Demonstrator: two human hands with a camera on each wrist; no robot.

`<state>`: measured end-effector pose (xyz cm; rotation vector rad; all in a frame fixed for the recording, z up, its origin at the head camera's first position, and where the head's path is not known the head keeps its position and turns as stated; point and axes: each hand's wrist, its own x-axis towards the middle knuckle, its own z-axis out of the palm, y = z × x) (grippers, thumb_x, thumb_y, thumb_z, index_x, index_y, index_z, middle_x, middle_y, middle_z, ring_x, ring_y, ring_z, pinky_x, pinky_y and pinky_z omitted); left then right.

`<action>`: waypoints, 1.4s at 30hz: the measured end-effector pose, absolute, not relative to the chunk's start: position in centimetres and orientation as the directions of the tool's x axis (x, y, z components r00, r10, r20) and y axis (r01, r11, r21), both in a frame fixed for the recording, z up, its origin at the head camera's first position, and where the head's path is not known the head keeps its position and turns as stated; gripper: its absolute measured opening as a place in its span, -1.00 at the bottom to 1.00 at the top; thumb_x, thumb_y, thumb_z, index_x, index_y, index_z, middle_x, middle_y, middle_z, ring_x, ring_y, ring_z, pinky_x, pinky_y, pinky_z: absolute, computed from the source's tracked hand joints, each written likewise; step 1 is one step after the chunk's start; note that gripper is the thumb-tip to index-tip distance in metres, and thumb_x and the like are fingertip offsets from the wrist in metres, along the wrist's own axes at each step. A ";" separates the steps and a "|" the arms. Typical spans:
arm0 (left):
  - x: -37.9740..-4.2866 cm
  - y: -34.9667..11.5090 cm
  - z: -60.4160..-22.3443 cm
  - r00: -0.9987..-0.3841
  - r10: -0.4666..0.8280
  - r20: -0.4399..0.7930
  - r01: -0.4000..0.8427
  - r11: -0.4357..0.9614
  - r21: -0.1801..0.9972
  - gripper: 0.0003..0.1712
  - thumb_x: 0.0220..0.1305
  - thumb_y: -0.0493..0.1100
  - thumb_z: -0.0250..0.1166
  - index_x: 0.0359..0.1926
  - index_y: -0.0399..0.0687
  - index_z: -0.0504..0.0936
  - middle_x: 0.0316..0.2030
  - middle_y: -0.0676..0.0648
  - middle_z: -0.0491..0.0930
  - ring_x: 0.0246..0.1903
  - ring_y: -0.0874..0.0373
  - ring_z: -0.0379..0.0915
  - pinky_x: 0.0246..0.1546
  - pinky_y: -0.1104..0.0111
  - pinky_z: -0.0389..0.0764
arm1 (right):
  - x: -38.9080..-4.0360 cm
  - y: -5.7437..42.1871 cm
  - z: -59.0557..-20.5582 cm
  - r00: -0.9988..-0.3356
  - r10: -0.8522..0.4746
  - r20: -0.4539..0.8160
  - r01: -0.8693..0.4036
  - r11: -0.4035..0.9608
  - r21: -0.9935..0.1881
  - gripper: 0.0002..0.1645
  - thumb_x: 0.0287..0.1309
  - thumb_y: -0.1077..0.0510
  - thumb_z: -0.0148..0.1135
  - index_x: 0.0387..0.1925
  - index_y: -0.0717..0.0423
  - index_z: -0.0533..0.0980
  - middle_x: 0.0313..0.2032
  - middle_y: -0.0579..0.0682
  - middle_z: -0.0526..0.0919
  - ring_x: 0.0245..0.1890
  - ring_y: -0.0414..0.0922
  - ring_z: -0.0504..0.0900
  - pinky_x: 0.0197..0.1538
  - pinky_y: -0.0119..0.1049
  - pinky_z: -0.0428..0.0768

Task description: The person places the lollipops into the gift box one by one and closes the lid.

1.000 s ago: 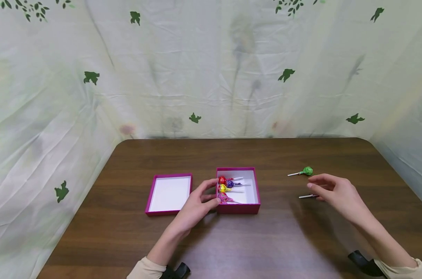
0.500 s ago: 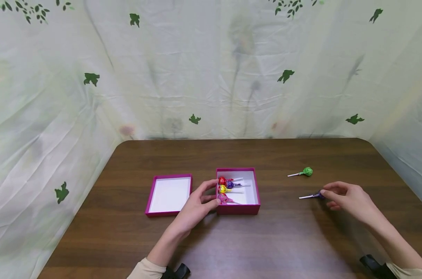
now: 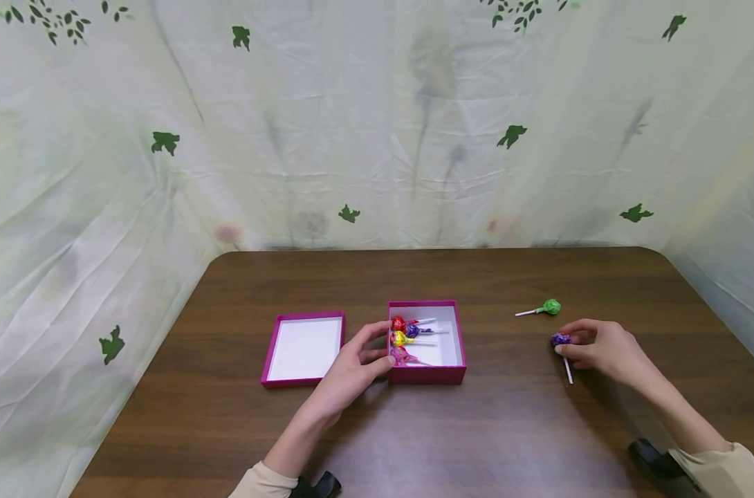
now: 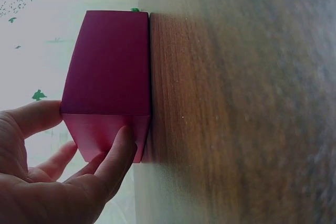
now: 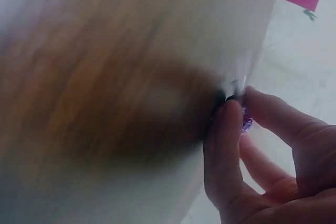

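Observation:
On the table an open magenta box [image 3: 427,375] with a white inside holds several wrapped lollipops along its left wall: a red one [image 3: 398,323], a purple one [image 3: 412,330], a yellow one [image 3: 400,338] and a pink one [image 3: 403,356]. My left hand [image 3: 355,360] rests its fingertips against the box's left end; the left wrist view shows the fingers spread over that wall. Over on the right, my right hand [image 3: 604,351] pinches another purple lollipop [image 3: 561,339] by its head, its white stick pointing toward me. In the right wrist view the fingers partly hide this lollipop [image 5: 247,121].
A green lollipop [image 3: 551,306] lies on the table just beyond my right hand. The box's lid [image 3: 305,346], white inside up, lies left of the box, partly behind my left hand. A pale curtain [image 3: 377,124] with leaf prints hangs behind the table [image 3: 476,443].
My right hand drew right along the purple lollipop, then came back left. The lollipop has turned from stick-left to stick toward me, its head now in my fingers. The left hand stayed put.

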<state>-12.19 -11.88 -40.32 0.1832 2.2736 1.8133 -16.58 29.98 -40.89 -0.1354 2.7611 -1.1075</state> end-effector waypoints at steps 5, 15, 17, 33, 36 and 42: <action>-12.2 -11.9 -40.4 -0.967 0.235 -0.101 -0.045 0.233 0.971 -0.34 0.33 -0.15 0.29 0.41 0.10 0.31 0.38 -0.13 0.28 0.21 -0.18 0.39 0.08 -0.01 0.52 | -16.6 29.5 -41.0 -0.979 -0.181 -0.095 -0.073 0.745 -0.663 -0.55 0.11 0.08 0.44 -0.01 0.24 0.60 -0.28 0.04 0.69 -0.54 -0.11 0.59 -0.48 -0.27 0.56; -12.2 -11.9 -40.4 -0.968 0.232 -0.099 -0.042 0.240 0.970 -0.33 0.33 -0.16 0.28 0.42 0.11 0.31 0.38 -0.12 0.28 0.20 -0.18 0.39 0.08 -0.02 0.51 | -16.4 28.7 -40.9 -0.976 -0.215 -0.034 -0.122 0.669 -0.733 -0.66 0.22 0.15 0.35 0.02 0.09 0.54 -0.20 0.08 0.68 -0.45 -0.09 0.60 -0.52 -0.22 0.64; -12.2 -11.9 -40.4 -0.968 0.232 -0.097 -0.040 0.239 0.970 -0.33 0.33 -0.16 0.28 0.42 0.10 0.31 0.38 -0.12 0.28 0.20 -0.18 0.39 0.07 -0.02 0.51 | -16.4 28.7 -40.8 -0.975 -0.222 -0.031 -0.126 0.657 -0.744 -0.65 0.24 0.14 0.34 0.04 0.08 0.54 -0.20 0.07 0.69 -0.43 -0.09 0.61 -0.51 -0.21 0.64; -12.2 -11.9 -40.3 -0.966 0.237 -0.101 -0.045 0.231 0.972 -0.33 0.33 -0.16 0.28 0.42 0.10 0.31 0.38 -0.11 0.27 0.20 -0.17 0.39 0.08 -0.03 0.51 | -16.0 27.6 -40.6 -0.980 -0.196 0.021 -0.148 0.663 -0.734 -0.61 0.18 -0.07 0.38 -0.04 0.02 0.57 -0.27 -0.01 0.69 -0.61 -0.13 0.56 -0.52 -0.28 0.56; -12.2 -11.9 -40.3 -0.966 0.239 -0.103 -0.047 0.227 0.973 -0.33 0.33 -0.16 0.28 0.42 0.09 0.30 0.38 -0.10 0.27 0.20 -0.17 0.39 0.08 -0.03 0.51 | -15.9 27.2 -40.5 -0.977 -0.198 0.077 -0.193 0.681 -0.706 -0.64 0.17 -0.07 0.40 -0.08 0.00 0.59 -0.29 -0.07 0.69 -0.52 -0.20 0.61 -0.47 -0.33 0.52; -12.2 -11.9 -40.4 -0.965 0.238 -0.107 -0.052 0.228 0.972 -0.33 0.33 -0.16 0.28 0.42 0.08 0.30 0.38 -0.10 0.27 0.20 -0.16 0.38 0.08 -0.03 0.50 | -15.8 26.3 -40.2 -0.963 -0.230 0.144 -0.265 0.692 -0.671 -0.74 0.17 -0.03 0.40 -0.14 -0.08 0.63 -0.29 -0.18 0.72 -0.30 -0.28 0.69 -0.24 -0.41 0.52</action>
